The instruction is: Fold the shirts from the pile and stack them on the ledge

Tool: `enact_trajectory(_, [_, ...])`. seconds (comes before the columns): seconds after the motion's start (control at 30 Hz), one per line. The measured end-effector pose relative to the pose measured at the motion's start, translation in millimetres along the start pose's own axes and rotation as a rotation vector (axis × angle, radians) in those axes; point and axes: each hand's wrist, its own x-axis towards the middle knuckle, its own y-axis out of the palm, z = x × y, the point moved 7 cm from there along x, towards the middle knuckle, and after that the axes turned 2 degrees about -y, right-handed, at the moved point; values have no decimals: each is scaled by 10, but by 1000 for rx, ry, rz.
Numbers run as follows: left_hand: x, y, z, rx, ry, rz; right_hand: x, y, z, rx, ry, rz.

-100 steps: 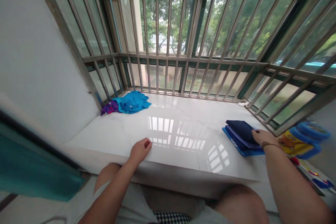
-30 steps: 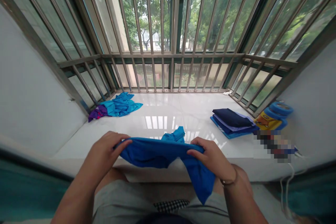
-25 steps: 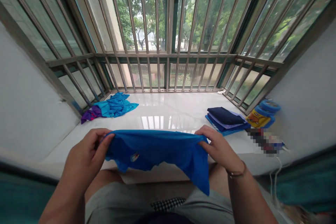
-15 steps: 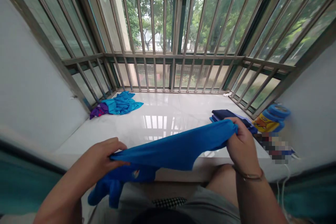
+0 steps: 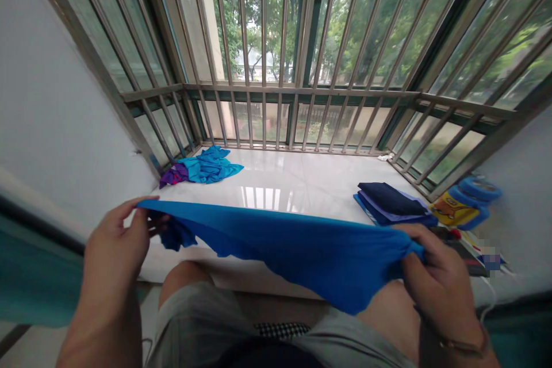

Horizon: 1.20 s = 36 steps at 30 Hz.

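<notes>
The fingertips (image 5: pixel 131 209) of the left hand (image 5: pixel 114 253) pinch one end of a blue garment (image 5: pixel 280 247), while the right hand's (image 5: pixel 440 287) curled fingers (image 5: pixel 414 259) grip the other, holding it stretched across the lower middle of the view. Beyond it, on a white marble ledge (image 5: pixel 293 184), lie a crumpled turquoise-and-purple clothing pile (image 5: pixel 207 165) at upper left and a folded navy clothing stack (image 5: pixel 388 201) at right.

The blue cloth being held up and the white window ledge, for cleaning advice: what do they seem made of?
The bright blue garment looks like thin, matte knit fabric, cotton or synthetic, since it sags in soft folds. The white ledge looks like polished stone or porcelain tile: glossy, mirroring the bars, with faint veins and seams.
</notes>
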Motion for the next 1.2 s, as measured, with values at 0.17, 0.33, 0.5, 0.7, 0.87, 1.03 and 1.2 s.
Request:
enact_trajectory(0.17, [364,-7,-715,-239,231,-417,-601,687,334,92,-90,300])
enact_trajectory(0.33, [520,1407,-1861,-372,485,-23,-1267,1542,446,95,36,739])
enact_trajectory(0.5, [-762,3029,-2293,-197,808,752,-1765,2056,272,2,139,1036])
enact_trajectory(0.7, [-1677,3566,-1118,228,752,1065,-1969,2055,-151,-152,163,975])
enact_trajectory(0.87, [-1464,3512,-287,392,661,884,-1724,1938,-350,-235,81,630])
enact_trajectory(1.03, [-1485,3446,-1,402,645,848,-1161,2132,-548,-360,66,497])
enact_trajectory(1.2, [-1569,3308,66,419,576,799,-620,2483,-972,-484,242,568])
